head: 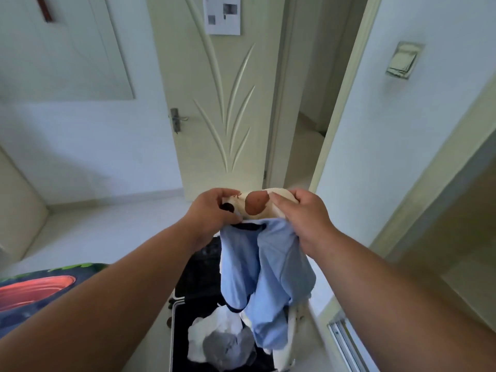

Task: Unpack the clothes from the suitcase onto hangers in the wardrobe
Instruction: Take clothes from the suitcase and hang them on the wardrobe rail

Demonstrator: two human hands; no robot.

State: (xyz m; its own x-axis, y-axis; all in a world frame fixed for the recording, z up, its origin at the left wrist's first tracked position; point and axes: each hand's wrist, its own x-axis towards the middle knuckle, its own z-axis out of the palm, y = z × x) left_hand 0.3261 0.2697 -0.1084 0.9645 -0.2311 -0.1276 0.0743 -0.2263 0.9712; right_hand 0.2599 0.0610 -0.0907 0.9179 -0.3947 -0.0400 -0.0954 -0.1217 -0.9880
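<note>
I held the light blue garment point(268, 267) above the open suitcase point(196, 280), my left hand point(212, 213) and right hand point(306, 218) both pinching its cream top edge, and a weak pinch could drop it back inside.

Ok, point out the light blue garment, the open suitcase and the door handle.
light blue garment point(271, 277): head view, on its hanging folds.
open suitcase point(196, 275): head view, on its dark lining.
door handle point(177, 119): head view, on its metal plate.
</note>
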